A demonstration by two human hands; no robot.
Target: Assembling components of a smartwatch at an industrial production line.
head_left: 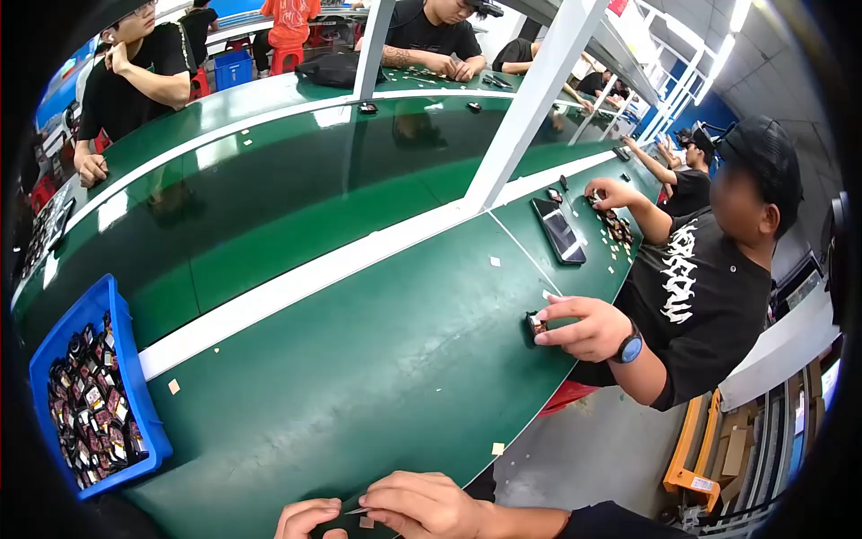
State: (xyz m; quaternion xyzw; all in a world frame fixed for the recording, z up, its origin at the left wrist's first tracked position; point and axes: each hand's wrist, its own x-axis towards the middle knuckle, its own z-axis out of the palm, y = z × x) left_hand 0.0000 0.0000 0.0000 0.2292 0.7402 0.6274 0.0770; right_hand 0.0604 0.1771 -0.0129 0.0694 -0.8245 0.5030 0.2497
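At the bottom edge, my left hand (308, 518) and my right hand (422, 505) meet over the near edge of the green table (359, 359). Pinched between the fingers of both hands is a small thin dark part (356, 512), mostly hidden by the fingers. A small tan sticker lies by the fingertips. To my right a co-worker in a black printed shirt holds a small dark part (535, 323) against the table with one hand (584, 328) and reaches the other (612, 192) to a row of small parts (618, 229).
A blue bin (135, 377) full of small dark parts stands at the left. A phone (559, 231) lies by the co-worker. Tan sticker scraps (496, 448) dot the green table. A white post (530, 99) rises from the white strip (296, 283). More people sit across the far side.
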